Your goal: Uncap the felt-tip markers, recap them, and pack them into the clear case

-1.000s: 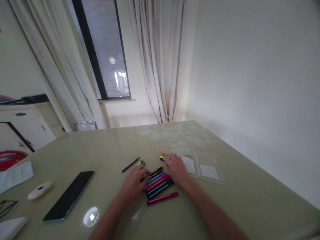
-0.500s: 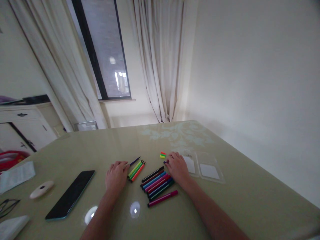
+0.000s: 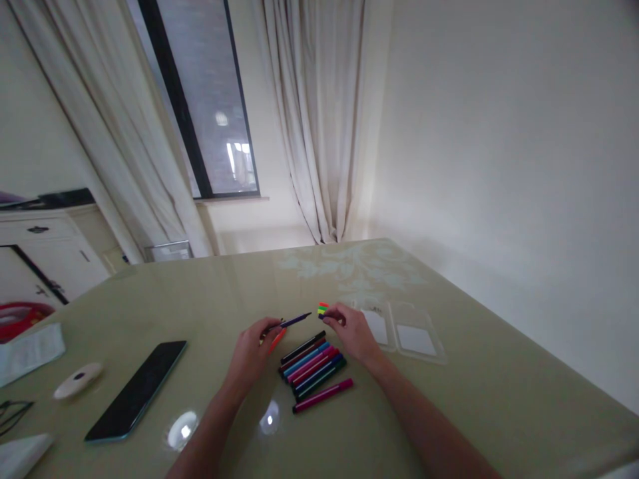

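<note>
My left hand is closed on a dark purple felt-tip marker, whose bare tip points right. Between the fingertips of my right hand is a small dark marker cap, a short gap from that tip. Just behind it lie loose orange, green and yellow caps. An uncapped orange marker shows partly under my left hand; the other uncapped ones there are mostly hidden. Between my forearms several capped markers lie side by side, with a magenta marker apart in front.
An open clear plastic case with white inserts lies right of my right hand. On the left are a phone, a pale oval object, folded paper and dark-framed glasses. A wall borders the table's right side.
My left hand has lifted the dark marker and moved it right, over the uncapped markers. My right hand has shifted slightly left, bringing the dark cap close to the marker's tip.
</note>
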Motion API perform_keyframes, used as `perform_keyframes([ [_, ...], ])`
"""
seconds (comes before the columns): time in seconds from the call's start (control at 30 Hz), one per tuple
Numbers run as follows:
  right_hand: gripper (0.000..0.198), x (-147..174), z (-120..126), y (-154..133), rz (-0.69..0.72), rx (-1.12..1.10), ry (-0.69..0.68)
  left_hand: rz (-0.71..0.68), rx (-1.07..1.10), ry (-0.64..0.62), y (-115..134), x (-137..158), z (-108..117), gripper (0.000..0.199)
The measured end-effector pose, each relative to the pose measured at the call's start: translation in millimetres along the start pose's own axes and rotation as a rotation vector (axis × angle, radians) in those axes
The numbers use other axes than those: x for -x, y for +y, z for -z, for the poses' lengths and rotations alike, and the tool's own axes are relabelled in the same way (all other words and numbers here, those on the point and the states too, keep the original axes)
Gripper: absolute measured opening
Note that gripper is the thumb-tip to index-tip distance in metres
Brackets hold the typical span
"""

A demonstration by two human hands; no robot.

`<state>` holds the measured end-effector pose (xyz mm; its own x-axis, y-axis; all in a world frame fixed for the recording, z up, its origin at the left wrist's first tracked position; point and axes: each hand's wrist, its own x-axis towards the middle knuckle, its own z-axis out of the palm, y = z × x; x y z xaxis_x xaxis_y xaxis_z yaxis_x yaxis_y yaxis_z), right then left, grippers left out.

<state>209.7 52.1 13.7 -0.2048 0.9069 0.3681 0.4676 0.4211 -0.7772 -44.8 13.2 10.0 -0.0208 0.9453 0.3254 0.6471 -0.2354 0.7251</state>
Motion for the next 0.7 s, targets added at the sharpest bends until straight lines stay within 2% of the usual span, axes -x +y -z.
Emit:
perform_keyframes([
  [0.17,0.011,0.5,0.6,-3.6,0.05,-0.103,0.037,0.02,0.018,-0.035,5.4,1.5,-1.6,0.035],
  [0.47,0.015,1.1,-0.6,-4.2,0.086,-0.167,0.004,-0.003,0.05,-0.036,7.2,2.7,-7.9,0.028],
  [0.7,0.02,-2.0,2.2,2.9,-0.001,-0.305,-0.052,0.021,0.093,-0.085,19.1,5.0,-7.6,0.03],
])
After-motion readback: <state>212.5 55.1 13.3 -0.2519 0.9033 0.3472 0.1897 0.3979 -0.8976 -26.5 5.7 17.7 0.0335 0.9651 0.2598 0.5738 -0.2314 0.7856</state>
